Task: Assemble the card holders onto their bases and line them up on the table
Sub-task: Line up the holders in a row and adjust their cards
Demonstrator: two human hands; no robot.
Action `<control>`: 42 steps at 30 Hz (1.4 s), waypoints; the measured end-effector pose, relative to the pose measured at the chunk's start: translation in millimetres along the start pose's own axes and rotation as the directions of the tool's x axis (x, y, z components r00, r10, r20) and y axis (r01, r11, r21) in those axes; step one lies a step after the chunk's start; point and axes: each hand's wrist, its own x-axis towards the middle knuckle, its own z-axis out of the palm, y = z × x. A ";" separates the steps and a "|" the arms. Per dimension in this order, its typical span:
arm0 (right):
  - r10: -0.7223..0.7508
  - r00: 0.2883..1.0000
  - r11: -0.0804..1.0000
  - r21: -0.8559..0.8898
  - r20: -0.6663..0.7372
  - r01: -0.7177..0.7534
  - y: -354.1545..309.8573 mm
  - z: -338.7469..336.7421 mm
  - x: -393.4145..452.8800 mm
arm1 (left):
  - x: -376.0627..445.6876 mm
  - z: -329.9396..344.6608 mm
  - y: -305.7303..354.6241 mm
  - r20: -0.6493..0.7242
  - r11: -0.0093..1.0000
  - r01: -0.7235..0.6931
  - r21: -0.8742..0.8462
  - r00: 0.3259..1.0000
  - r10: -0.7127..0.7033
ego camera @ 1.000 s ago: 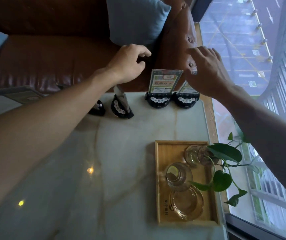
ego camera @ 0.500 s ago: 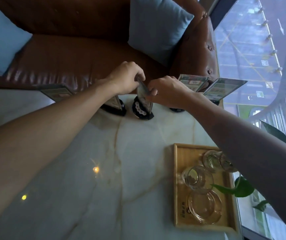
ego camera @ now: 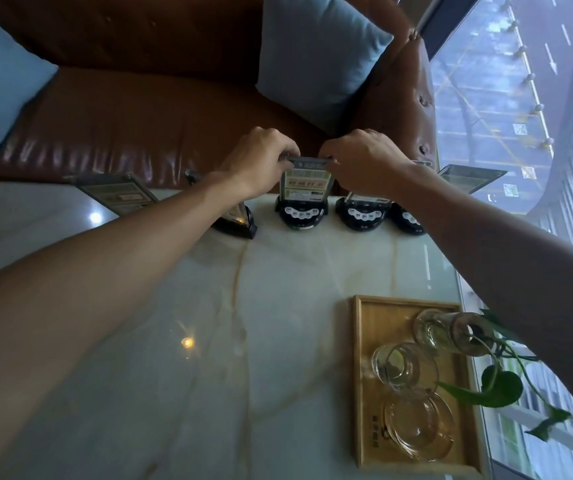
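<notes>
Several clear card holders on black button bases stand in a row along the far edge of the marble table. The middle card holder stands upright on its black base and faces me. My left hand pinches its top left corner and my right hand pinches its top right corner. To its right stand a second base and a third base, partly hidden by my right forearm. Left of it, a turned holder sits behind my left wrist, and another holder stands farther left.
A wooden tray with glass cups and a glass dish lies at the near right. A green plant leans over it from the window side. A brown leather sofa with blue cushions runs behind the table. The window is on the right.
The middle holder was turned edge-on between my hands; it now stands square on its base facing me. My hands have shifted to its two top corners. The camera view has dropped slightly.
</notes>
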 end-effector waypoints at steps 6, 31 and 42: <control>0.018 1.000 1.000 -0.003 -0.003 -0.018 8.0 0.4 -3.9 | 6.9 8.3 5.4 -0.006 1.000 0.002 -0.026 1.000 -0.003; 0.072 0.991 0.994 0.090 -0.109 -0.062 15.3 17.1 -15.3 | 11.7 18.9 13.1 -0.049 0.996 -0.018 -0.082 0.999 0.014; 0.037 0.991 0.989 0.145 -0.131 -0.018 10.9 20.0 -14.9 | -0.6 17.8 11.7 -0.101 0.992 -0.031 -0.124 0.995 0.019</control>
